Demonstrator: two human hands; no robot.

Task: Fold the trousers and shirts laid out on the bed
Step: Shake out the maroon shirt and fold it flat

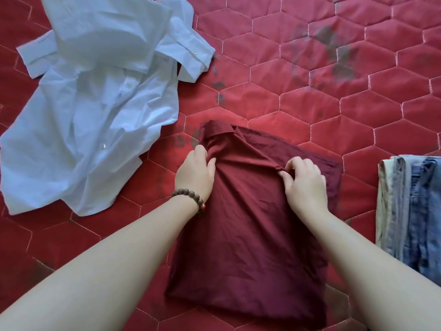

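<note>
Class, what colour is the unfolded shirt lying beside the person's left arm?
Pale blue shirt, clearest in the head view.

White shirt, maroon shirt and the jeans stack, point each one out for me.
white shirt (95, 111), head view, on its button placket
maroon shirt (245, 235), head view, on the folded body
jeans stack (415, 211), head view, on the denim's folded edges

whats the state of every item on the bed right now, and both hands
maroon shirt: partly folded, flat on the quilt
white shirt: unfolded, crumpled
jeans: folded, stacked at the right edge
left hand: fingers gripping the maroon shirt near its collar
right hand: fingers pinching a fold of the maroon shirt
quilt: dark stains
</note>
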